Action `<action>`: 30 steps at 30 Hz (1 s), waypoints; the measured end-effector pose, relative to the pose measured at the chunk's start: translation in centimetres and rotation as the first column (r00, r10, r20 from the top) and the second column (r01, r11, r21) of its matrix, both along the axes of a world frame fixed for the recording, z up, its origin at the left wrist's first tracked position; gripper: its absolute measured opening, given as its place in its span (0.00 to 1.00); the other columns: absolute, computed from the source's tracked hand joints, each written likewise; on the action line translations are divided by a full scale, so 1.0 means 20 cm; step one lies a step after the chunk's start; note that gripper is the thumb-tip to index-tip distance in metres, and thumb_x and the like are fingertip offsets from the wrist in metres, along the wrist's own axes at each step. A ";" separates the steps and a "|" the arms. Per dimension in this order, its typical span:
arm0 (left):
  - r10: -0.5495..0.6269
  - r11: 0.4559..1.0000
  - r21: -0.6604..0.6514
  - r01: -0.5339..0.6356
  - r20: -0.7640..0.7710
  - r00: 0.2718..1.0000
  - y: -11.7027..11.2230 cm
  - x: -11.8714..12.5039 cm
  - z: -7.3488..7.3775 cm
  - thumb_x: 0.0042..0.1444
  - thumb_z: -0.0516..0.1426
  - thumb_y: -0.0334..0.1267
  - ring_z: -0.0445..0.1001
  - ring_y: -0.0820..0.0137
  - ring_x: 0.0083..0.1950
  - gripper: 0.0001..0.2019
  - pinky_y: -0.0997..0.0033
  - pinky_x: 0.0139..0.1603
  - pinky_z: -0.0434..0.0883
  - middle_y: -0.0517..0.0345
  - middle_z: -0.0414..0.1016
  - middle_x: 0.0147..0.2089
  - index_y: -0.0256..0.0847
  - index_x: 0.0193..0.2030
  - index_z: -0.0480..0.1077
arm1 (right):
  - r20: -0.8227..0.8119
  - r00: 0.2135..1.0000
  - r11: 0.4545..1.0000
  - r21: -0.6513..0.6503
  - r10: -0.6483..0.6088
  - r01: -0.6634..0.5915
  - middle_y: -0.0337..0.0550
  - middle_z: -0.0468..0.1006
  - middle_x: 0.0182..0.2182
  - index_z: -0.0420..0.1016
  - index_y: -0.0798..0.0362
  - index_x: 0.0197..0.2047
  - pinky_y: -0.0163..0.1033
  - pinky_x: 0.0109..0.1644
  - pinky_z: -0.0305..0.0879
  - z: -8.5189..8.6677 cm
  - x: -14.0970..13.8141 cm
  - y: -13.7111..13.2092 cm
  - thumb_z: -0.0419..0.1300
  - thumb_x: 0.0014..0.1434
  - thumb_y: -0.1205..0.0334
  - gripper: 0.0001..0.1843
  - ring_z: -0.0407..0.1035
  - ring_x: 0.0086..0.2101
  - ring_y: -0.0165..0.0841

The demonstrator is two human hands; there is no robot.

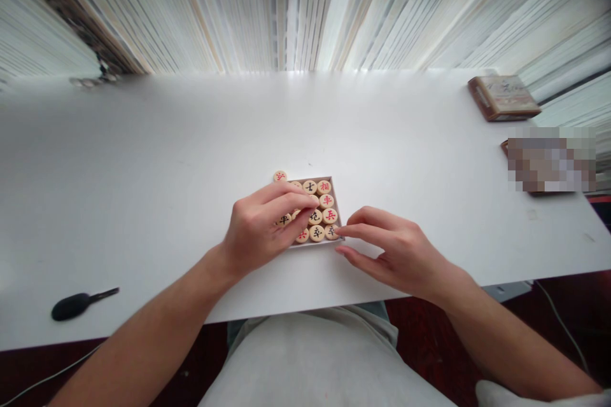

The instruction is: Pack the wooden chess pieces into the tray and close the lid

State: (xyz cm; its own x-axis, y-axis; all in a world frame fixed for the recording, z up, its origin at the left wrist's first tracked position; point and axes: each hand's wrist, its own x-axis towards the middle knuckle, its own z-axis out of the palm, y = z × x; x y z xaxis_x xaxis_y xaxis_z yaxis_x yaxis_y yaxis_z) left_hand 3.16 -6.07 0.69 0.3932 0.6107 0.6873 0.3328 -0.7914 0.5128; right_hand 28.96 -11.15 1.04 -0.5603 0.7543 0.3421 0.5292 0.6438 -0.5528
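A shallow box [337, 198] on the white table is filled with round Chinese chess pieces [324, 187], marked in red or black. My left hand [262, 219] reaches over its left part, thumb and fingers drawn together just above the pieces. Whatever may be between those fingertips is hidden. My right hand [394, 248] is at the near right corner with thumb and fingers apart. Its index fingertip touches or hovers just over the black-marked corner piece [331, 232]. One red-marked piece [280, 176] is outside the box at its far left corner. My left hand covers several pieces.
On the white table [143, 172], a black object with a thin handle [76, 306] lies near the front left. A brown box [506, 97] sits at the far right, with another, blurred-over item [548, 162] nearer. A striped curtain [305, 13] hangs along the back edge.
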 end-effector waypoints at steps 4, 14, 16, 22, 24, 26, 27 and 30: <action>0.010 1.000 -0.005 -0.010 -0.005 1.000 0.00 0.00 -0.01 0.64 0.65 0.24 0.87 0.70 0.45 0.09 0.69 0.57 0.83 0.58 0.87 0.43 0.43 0.45 0.79 | 0.078 0.996 0.994 0.096 0.040 -0.047 0.52 0.81 0.41 0.81 0.59 0.53 0.42 0.38 0.75 -0.01 0.00 -0.01 0.65 0.71 0.67 0.09 0.76 0.37 0.38; 0.025 1.000 0.005 -0.025 -0.012 1.000 0.00 0.00 -0.02 0.64 0.66 0.25 0.87 0.70 0.44 0.08 0.70 0.53 0.83 0.56 0.87 0.43 0.41 0.45 0.80 | 0.257 0.965 0.967 0.232 0.046 -0.108 0.54 0.82 0.44 0.81 0.58 0.51 0.45 0.37 0.74 -0.02 0.02 0.01 0.62 0.71 0.68 0.08 0.74 0.36 0.39; 0.039 0.999 0.006 -0.039 -0.010 0.999 0.01 -0.01 -0.02 0.65 0.66 0.25 0.86 0.70 0.43 0.08 0.70 0.51 0.83 0.56 0.87 0.43 0.42 0.45 0.80 | 0.258 0.964 0.959 0.250 0.065 -0.131 0.55 0.82 0.45 0.81 0.59 0.52 0.46 0.38 0.75 -0.01 0.02 0.02 0.63 0.71 0.69 0.08 0.74 0.37 0.41; 0.113 0.993 -0.027 -0.112 0.020 0.993 0.04 -0.04 0.01 0.65 0.65 0.27 0.85 0.69 0.41 0.07 0.70 0.44 0.82 0.57 0.87 0.40 0.43 0.43 0.82 | 0.288 0.952 0.944 0.271 0.107 -0.188 0.56 0.85 0.45 0.80 0.60 0.53 0.49 0.38 0.77 0.00 0.00 0.03 0.62 0.72 0.67 0.10 0.75 0.37 0.42; 0.160 0.985 -0.063 -0.158 0.026 0.987 0.05 -0.06 0.02 0.65 0.65 0.28 0.85 0.68 0.40 0.06 0.68 0.42 0.81 0.58 0.87 0.40 0.44 0.42 0.82 | 0.302 0.946 0.944 0.259 0.119 -0.202 0.55 0.85 0.46 0.80 0.59 0.53 0.49 0.38 0.77 0.00 0.00 0.03 0.61 0.72 0.67 0.10 0.75 0.37 0.42; 0.217 0.971 -0.113 -0.211 0.038 0.975 0.08 -0.08 0.02 0.65 0.66 0.31 0.84 0.67 0.39 0.04 0.67 0.41 0.81 0.58 0.87 0.40 0.44 0.42 0.82 | 0.311 0.942 0.944 0.252 0.129 -0.213 0.55 0.86 0.47 0.80 0.58 0.54 0.49 0.38 0.78 0.00 0.01 0.04 0.60 0.72 0.67 0.11 0.75 0.36 0.42; 0.251 0.959 -0.145 -0.242 0.048 0.967 0.09 -0.09 0.01 0.65 0.66 0.32 0.84 0.67 0.40 0.03 0.67 0.42 0.81 0.58 0.87 0.40 0.44 0.42 0.83 | 0.310 0.941 0.942 0.255 0.133 -0.217 0.55 0.86 0.47 0.80 0.58 0.54 0.49 0.38 0.78 0.01 0.01 0.04 0.60 0.72 0.67 0.11 0.75 0.36 0.41; 0.351 0.906 -0.272 -0.325 0.054 0.935 0.14 -0.14 -0.02 0.66 0.66 0.37 0.84 0.68 0.41 0.04 0.67 0.45 0.82 0.57 0.87 0.43 0.43 0.45 0.84 | 0.268 0.955 0.938 0.279 0.130 -0.206 0.54 0.86 0.46 0.79 0.56 0.55 0.48 0.39 0.78 0.02 0.01 0.05 0.61 0.72 0.67 0.11 0.77 0.36 0.41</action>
